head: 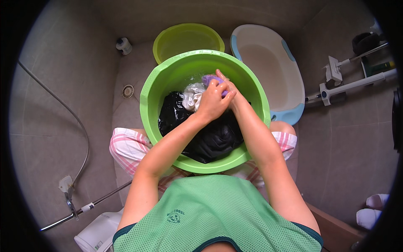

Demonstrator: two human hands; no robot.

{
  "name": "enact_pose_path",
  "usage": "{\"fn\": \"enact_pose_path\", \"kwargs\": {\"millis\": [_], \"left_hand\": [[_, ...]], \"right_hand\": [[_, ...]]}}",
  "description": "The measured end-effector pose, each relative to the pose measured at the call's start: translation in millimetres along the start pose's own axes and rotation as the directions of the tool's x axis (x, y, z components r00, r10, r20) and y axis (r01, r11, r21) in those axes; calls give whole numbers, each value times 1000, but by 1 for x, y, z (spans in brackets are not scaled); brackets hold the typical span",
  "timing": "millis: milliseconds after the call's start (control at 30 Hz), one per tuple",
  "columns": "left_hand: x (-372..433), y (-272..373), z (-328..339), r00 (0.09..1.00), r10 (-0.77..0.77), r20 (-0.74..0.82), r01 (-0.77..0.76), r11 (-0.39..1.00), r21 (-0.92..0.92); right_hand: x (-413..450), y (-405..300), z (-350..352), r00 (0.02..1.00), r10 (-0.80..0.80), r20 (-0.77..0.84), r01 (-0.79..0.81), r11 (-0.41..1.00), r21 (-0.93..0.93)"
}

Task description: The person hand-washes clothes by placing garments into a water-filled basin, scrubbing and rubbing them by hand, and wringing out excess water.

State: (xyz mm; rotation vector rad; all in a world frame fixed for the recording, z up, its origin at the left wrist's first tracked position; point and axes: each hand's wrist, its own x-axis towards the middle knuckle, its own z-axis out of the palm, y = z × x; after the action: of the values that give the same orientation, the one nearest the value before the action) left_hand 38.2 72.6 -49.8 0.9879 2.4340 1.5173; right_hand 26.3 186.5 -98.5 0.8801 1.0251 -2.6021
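In front of me a large green plastic basin (pixel 145 104) stands between my knees. Both hands are inside it, pressed together over a wet purple cloth (pixel 207 79). My left hand (pixel 214 99) grips the cloth from above with bent fingers. Beneath and beside it, my right hand (pixel 232 88) holds the same cloth, its fingers partly covered. Wet white fabric (pixel 190 98) is bunched just left of my left hand. Under my forearms lies a soaked black garment (pixel 217 135), spread over the bottom of the basin.
Behind the basin are a yellow-green basin (pixel 189 42) and a white-and-blue baby bathtub (pixel 267 69). A floor drain (pixel 127 91) and a white bottle (pixel 124 46) are at left. A shower hose (pixel 77 116) hangs on the left wall; mop handles (pixel 359 83) are at right.
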Motion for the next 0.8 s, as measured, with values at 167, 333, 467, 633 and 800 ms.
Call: {"fn": "enact_pose_path", "kwargs": {"millis": [167, 333, 467, 633, 800], "left_hand": [[8, -11, 8, 977, 133, -165, -133, 991, 7], [36, -52, -19, 983, -77, -164, 84, 996, 32], [26, -75, -30, 949, -295, -112, 313, 923, 223], [13, -80, -7, 891, -391, 230, 211, 806, 553], [13, -46, -8, 989, -141, -33, 145, 968, 204]], "right_hand": [[-8, 6, 6, 994, -70, 84, 73, 997, -31], [-19, 13, 25, 983, -150, -107, 128, 974, -189], [-1, 8, 2, 862, -403, -307, 275, 881, -386], [31, 25, -33, 920, -389, 46, 321, 681, -658], [9, 5, -15, 967, -153, -204, 69, 927, -368]]}}
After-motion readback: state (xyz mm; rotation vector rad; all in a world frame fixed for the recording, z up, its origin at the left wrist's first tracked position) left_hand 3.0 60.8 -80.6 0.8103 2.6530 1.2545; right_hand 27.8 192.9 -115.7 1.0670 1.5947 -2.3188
